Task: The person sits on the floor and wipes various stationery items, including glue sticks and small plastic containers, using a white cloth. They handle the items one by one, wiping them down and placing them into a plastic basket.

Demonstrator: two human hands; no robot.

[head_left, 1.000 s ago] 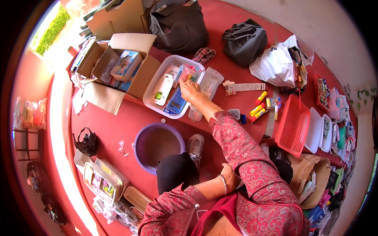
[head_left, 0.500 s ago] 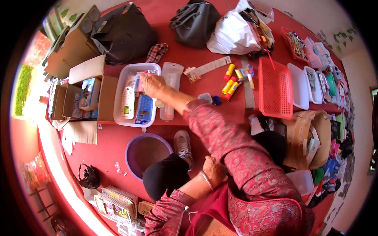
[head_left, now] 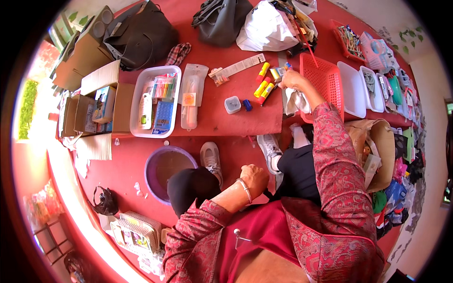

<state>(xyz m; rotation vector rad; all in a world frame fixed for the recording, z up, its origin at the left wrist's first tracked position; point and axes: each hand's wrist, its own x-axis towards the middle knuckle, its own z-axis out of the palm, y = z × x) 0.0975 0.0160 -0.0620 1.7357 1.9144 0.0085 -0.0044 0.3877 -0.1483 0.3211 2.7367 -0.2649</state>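
My right hand (head_left: 293, 80) reaches to the far edge of the red bench, beside the red plastic basket (head_left: 321, 87). Its fingers are closed, and a crumpled white cloth (head_left: 297, 102) hangs from beneath the palm. At its fingertips lies a cluster of small packaged items (head_left: 278, 72), partly covered. Several yellow tubes with red ends (head_left: 263, 87) lie just left of it. My left hand (head_left: 255, 179) is curled into a fist above my lap, with nothing showing in it. A white tub (head_left: 175, 108) holds coloured pens (head_left: 164, 86) and a blue pack (head_left: 163, 115).
Beside the tub lies a clear plastic case (head_left: 189, 118); nearby are a small clear box (head_left: 232, 104) and blue object (head_left: 247, 104). An open carton (head_left: 123, 107) stands left, white trays (head_left: 351, 92) right. Dark bags (head_left: 141, 35) line the back. A purple basin (head_left: 150, 177) sits below.
My right hand has left the white tub and swung right to the small items by the red basket. The white cloth now shows under it. My left hand stays closed near my lap.
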